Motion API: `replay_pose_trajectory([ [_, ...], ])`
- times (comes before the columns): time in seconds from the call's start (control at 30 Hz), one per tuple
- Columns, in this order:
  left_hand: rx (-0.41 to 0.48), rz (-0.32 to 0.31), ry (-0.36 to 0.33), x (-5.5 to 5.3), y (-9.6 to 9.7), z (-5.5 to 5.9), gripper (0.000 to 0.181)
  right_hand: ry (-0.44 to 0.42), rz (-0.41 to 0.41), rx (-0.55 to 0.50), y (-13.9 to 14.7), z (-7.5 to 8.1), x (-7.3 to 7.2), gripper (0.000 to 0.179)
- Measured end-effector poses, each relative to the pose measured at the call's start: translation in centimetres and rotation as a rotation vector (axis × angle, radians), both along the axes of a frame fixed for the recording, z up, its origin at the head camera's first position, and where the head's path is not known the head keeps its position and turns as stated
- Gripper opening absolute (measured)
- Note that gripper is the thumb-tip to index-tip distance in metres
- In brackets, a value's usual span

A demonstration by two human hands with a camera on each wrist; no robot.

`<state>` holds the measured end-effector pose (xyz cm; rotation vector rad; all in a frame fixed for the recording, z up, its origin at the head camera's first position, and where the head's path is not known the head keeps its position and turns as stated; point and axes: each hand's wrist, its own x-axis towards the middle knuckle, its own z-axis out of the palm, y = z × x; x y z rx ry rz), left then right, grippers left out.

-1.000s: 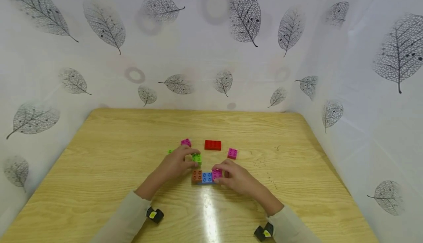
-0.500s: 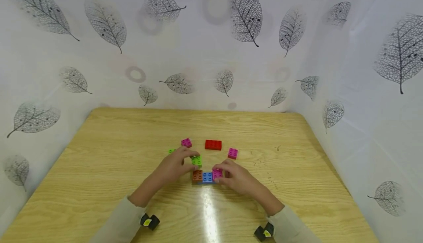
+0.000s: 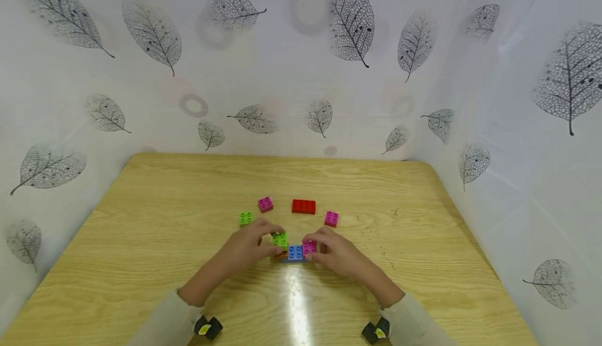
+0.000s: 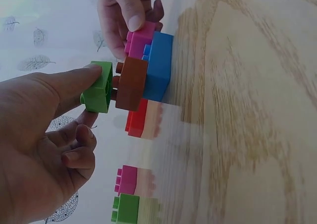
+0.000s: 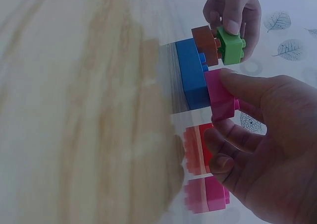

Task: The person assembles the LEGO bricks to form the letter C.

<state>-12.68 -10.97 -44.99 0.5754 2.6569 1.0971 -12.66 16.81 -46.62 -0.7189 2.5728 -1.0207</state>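
My left hand [image 3: 251,244] pinches a green toy brick [image 4: 99,87] between thumb and fingers, right at the studs of a brown brick [image 4: 132,84]. The brown brick sits on one end of a longer blue brick [image 4: 159,65], overhanging it. On the other end of the blue brick is a pink brick [image 5: 221,94], which my right hand [image 3: 340,252] grips between thumb and fingers. Blue studs show between the brown and pink bricks in the head view.
Beyond the hands on the wooden table [image 3: 188,179] lie a red brick [image 3: 303,206], a pink brick [image 3: 265,204] at its left and another pink brick [image 3: 331,218] at its right. A second green brick [image 3: 246,218] lies near my left hand. A leaf-patterned white sheet [image 3: 282,74] surrounds the table.
My left hand has brought the green brick nearer and over the brown brick, uncovering the other green brick. My right hand has stayed on the pink brick.
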Motion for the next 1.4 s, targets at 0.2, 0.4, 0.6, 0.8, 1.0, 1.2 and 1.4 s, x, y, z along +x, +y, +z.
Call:
replay_pose_trajectory([
  [0.2,-0.022,-0.015,0.010,0.30,0.02,-0.03,0.036,-0.005,-0.004,0.000,-0.01,-0.07,0.06,0.040],
  [0.4,-0.033,-0.033,0.019,0.31,0.14,-0.26,0.034,-0.003,-0.015,0.008,-0.02,-0.16,0.06,0.039],
  [0.6,-0.056,-0.040,0.053,0.36,0.39,-0.31,0.035,-0.009,-0.015,0.003,0.02,-0.26,0.01,0.040],
  [0.8,-0.077,-0.049,0.103,0.35,0.66,-0.26,0.035,0.003,-0.015,0.008,0.04,-0.21,0.02,0.040],
  [1.0,-0.074,-0.048,0.120,0.47,0.81,-0.17,0.034,0.010,-0.013,0.002,0.06,-0.13,-0.01,0.040],
  [1.2,-0.071,-0.046,0.137,0.67,0.79,0.03,0.035,0.007,-0.012,0.000,0.05,-0.14,-0.05,0.039],
  [1.4,-0.094,-0.033,0.170,0.77,0.81,-0.02,0.036,0.003,-0.011,0.004,0.08,-0.21,-0.03,0.040],
])
